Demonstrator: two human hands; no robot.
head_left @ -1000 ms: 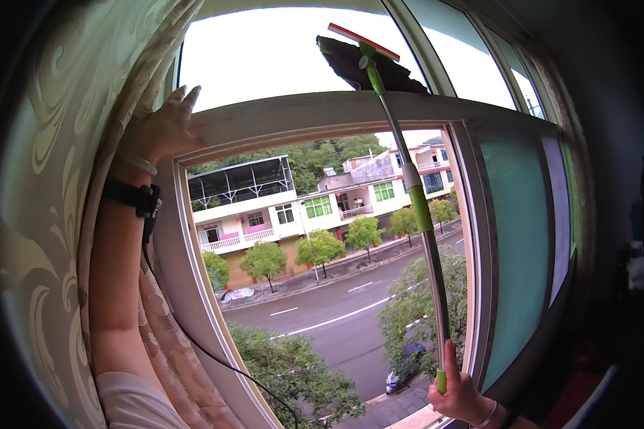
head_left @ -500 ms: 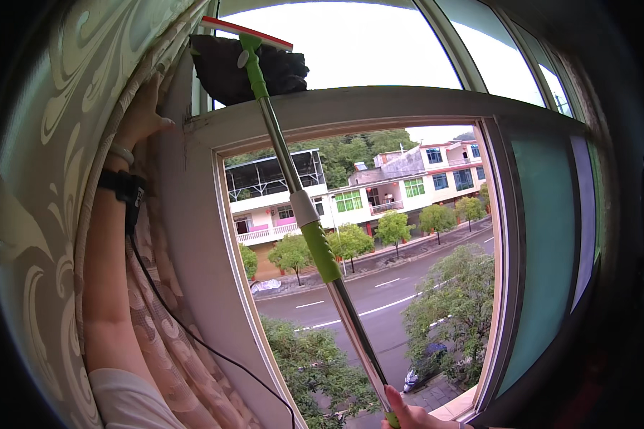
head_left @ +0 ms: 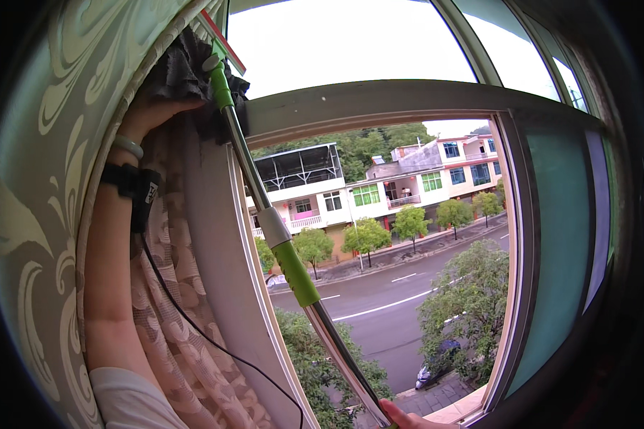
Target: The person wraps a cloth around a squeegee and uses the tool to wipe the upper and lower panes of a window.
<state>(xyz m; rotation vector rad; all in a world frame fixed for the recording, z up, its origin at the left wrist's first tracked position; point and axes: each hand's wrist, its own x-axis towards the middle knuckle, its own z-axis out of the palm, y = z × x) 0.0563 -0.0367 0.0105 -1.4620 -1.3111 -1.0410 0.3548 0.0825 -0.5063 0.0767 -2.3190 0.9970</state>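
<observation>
A window squeegee with a long telescopic pole (head_left: 247, 157) slants up across the window. Its green head carries a red-edged blade (head_left: 225, 44) near the upper left corner. A bunched dark grey cloth (head_left: 182, 68) hangs around the head, next to the curtain. My left hand (head_left: 150, 114) reaches up and grips this cloth from below; the thumb shows along its lower edge, and the fingers are hidden behind it. At the bottom edge of the picture my right hand (head_left: 408, 418) holds the lower end of the pole, only partly in view.
A patterned curtain (head_left: 21, 236) covers the left side, with a lace curtain (head_left: 182, 314) behind my left arm. A black cable (head_left: 193, 325) runs from a wrist strap (head_left: 125, 182). The window frame (head_left: 379, 96) surrounds an opening above a street; frosted glass (head_left: 551, 250) stands right.
The squeegee head and cloth have moved left toward the curtain and turned. My left hand, earlier apart from the cloth with its thumb spread, is now at it. The view has shifted slightly.
</observation>
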